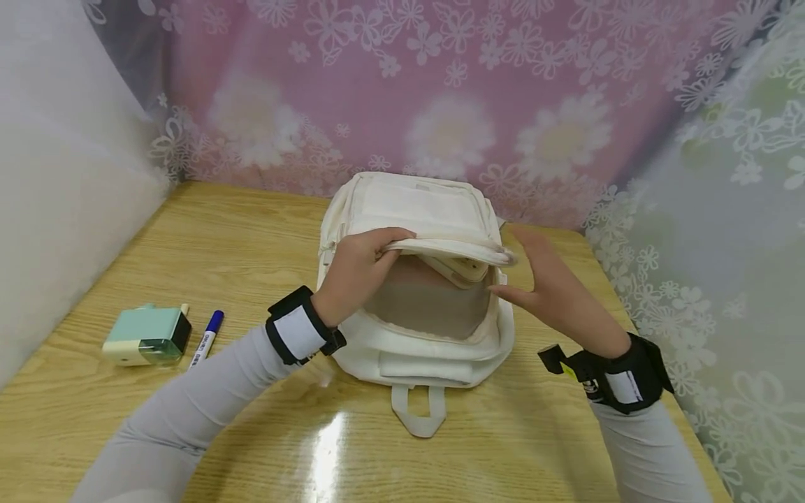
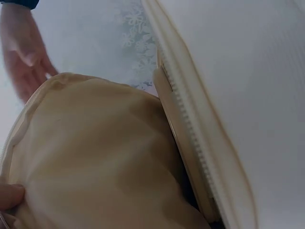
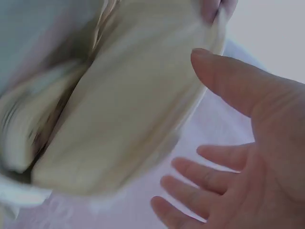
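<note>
A white backpack (image 1: pixel 434 363) lies on the table with its zipped compartment open toward me. My left hand (image 1: pixel 360 271) pinches the edge of the lifted flap (image 1: pixel 440 246), and its thumb shows against the tan lining (image 2: pixel 105 148) in the left wrist view. Inside the opening, partly hidden under the flap, sits a cream, flat object with rounded corners (image 1: pixel 464 272). At the flap's right end is my right hand (image 1: pixel 546 293), thumb and fingers spread, holding nothing. The right wrist view shows that hand's palm (image 3: pixel 276 171) beside the blurred flap.
On the left of the wooden table (image 1: pixel 251 230) stand a teal and cream box-shaped item (image 1: pixel 147 335) with a dark see-through part, and a marker (image 1: pixel 206 339) with a blue cap. The backpack's carry loop (image 1: pixel 418 423) points toward me. A flowered curtain (image 1: pixel 453 84) hangs behind.
</note>
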A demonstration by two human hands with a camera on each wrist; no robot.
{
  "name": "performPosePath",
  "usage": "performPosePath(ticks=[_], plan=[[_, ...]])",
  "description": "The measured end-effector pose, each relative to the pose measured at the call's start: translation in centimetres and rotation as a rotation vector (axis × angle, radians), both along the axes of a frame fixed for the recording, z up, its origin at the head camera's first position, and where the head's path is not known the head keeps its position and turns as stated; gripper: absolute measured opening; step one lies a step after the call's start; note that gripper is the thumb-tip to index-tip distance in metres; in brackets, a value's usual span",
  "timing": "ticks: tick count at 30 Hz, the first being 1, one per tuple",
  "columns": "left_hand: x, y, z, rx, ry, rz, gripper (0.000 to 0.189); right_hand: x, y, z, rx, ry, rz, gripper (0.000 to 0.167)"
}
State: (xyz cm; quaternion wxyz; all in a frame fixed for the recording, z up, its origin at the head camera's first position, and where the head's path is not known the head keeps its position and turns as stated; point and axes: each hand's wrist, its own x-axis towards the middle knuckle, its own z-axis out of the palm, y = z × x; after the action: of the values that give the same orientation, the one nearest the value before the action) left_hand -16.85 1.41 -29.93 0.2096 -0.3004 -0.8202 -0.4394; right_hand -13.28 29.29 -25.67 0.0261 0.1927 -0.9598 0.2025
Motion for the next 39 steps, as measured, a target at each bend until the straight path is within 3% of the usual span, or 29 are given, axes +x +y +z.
performPosePath(ticks=[4,9,16,23,26,28,32,37,39], plan=[[0.1,0.1,-0.4,-0.024,0.023,-0.01,0.022,-0.2,-2.6,-0.4,0.025,0.133,0.141,0.08],[0.1,0.5,-0.7,-0.025,0.032,-0.049,0.019,-1.8,-5.2,-1.6,0.054,0.254,0.228,0.068],[0.2,0.7,-1.2,-0.061,0.015,-0.08,0.021,-2.5,-6.5,-2.5,0.034,0.351,0.155,0.038],[0.0,-0.3,-0.9,-0.154,-0.021,-0.19,0.031,-2.8,-6.2,-2.7,-0.004,0.399,0.133,0.035],[-0.2,-1.5,-0.9,-0.199,-0.019,-0.202,0.036,-2.8,-6.2,-2.7,-0.007,0.384,0.107,0.037],[-0.4,-2.9,-1.0,-0.233,-0.044,-0.148,0.043,-2.8,-6.2,-2.7,-0.019,0.359,0.094,0.039],[-0.9,-6.9,-1.0,-0.32,-0.138,0.075,0.058,-2.9,-6.5,-2.9,-0.035,0.32,0.083,0.042],[-2.0,-13.1,-1.2,-0.42,-0.15,0.39,0.043,-3.0,-6.8,-2.9,-0.032,0.318,0.098,0.045],[-2.1,-15.7,-1.3,-0.462,-0.207,0.486,0.04,-3.0,-6.9,-2.9,-0.033,0.324,0.109,0.045]])
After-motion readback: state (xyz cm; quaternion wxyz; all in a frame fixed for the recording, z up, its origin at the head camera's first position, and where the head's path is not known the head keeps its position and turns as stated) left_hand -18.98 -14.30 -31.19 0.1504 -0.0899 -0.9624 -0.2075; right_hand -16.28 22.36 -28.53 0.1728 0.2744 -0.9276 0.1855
